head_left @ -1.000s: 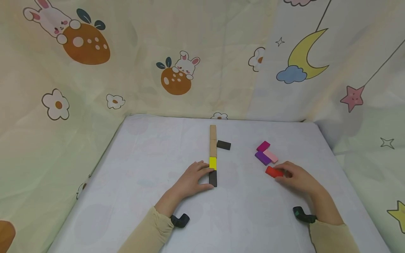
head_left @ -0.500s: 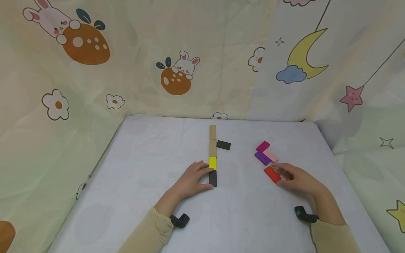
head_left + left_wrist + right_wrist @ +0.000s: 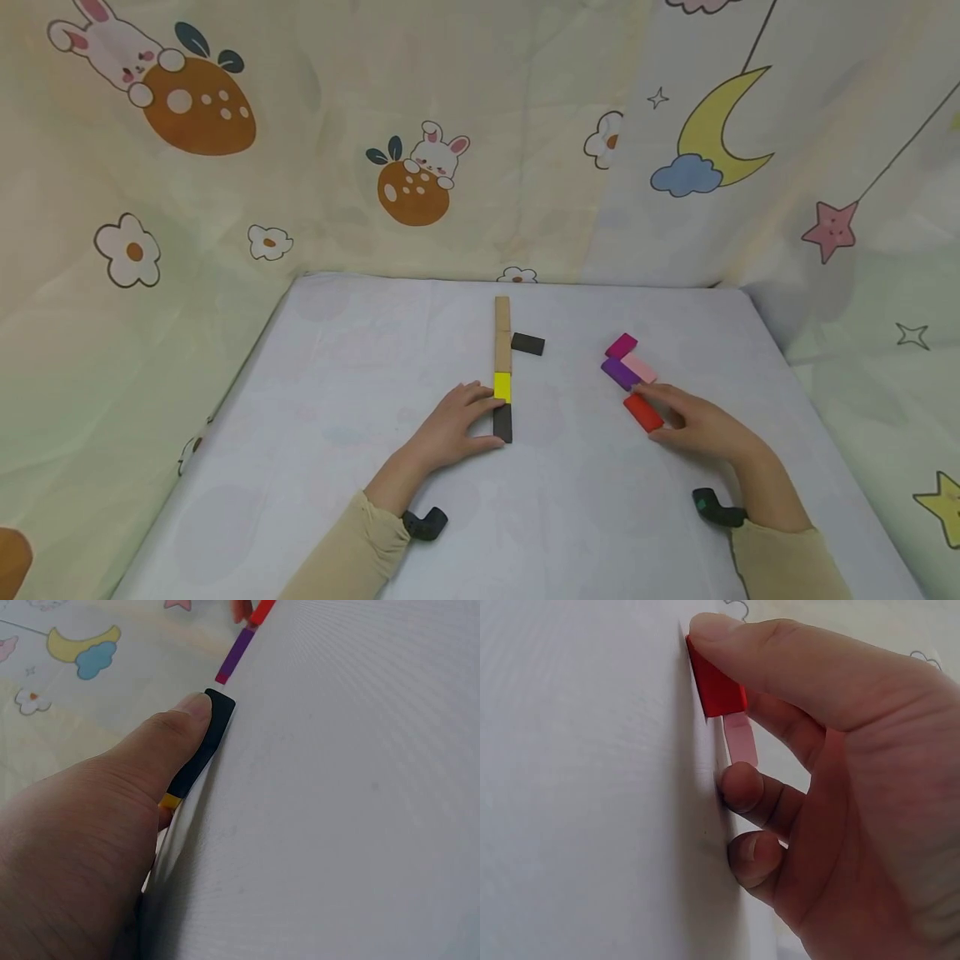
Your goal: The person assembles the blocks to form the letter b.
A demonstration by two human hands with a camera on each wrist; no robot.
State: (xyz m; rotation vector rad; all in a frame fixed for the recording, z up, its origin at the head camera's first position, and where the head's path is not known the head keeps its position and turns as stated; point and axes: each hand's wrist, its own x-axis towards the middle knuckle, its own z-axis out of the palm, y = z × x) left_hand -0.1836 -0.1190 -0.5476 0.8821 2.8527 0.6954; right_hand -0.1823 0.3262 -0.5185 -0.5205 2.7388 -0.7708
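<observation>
My left hand (image 3: 450,427) pinches a black block (image 3: 502,423) lying flat at the near end of a straight row. Its thumb is on the near end of that block, and a fingertip lies where it meets a yellow block (image 3: 502,386). In the left wrist view the thumb covers part of the black block (image 3: 219,724). To the right, my right hand (image 3: 701,423) holds a red block (image 3: 642,412) between thumb and index finger. The red block is on the table close to a purple block (image 3: 620,373), a pink block (image 3: 639,367) and a magenta block (image 3: 621,346).
Two wooden blocks (image 3: 502,342) continue the row beyond the yellow one. A second black block (image 3: 528,343) lies at a slant just right of them. The white table (image 3: 360,350) meets a printed cloth (image 3: 322,208) at the back and sides.
My right hand has turned the red block to a steeper slant, roughly parallel with the purple one, and its index finger has moved to the block's far end. The left hand stays put.
</observation>
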